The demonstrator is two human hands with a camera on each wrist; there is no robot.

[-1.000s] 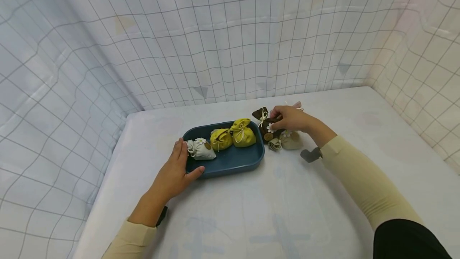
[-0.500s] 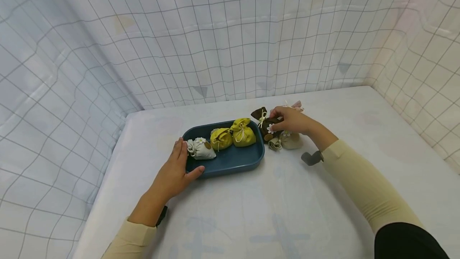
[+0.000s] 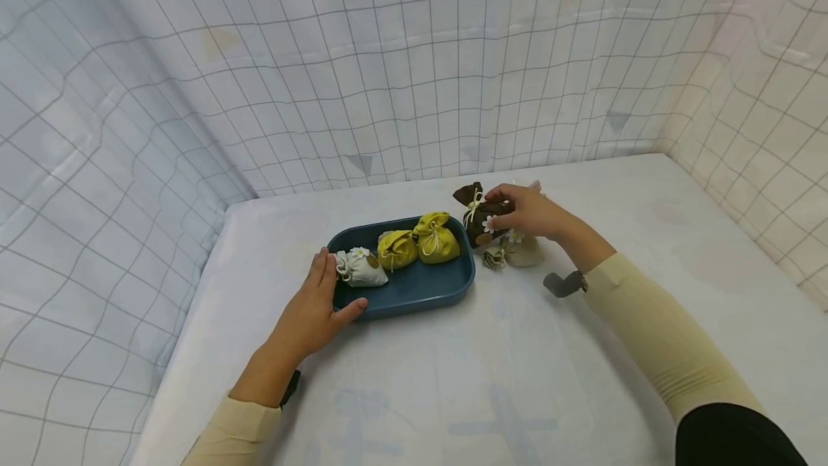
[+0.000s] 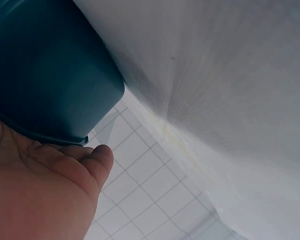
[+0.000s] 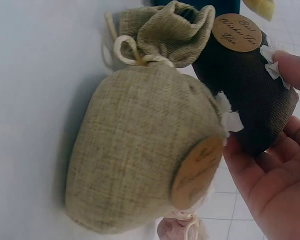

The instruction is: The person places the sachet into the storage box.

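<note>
A small dark brown drawstring pouch (image 3: 481, 218) of coarse cloth, tied at the neck with a cream cord and set with a white flower and a round wooden tag, is gripped by the right hand (image 3: 527, 212) just off the right end of the blue tray (image 3: 414, 292); its gathered top is tilted to the left. The tray, a shallow rounded oblong, is lain flat on the desk (image 3: 453, 380) and is touched at its near left corner by the left hand (image 3: 310, 315), with the thumb on the rim.
</note>
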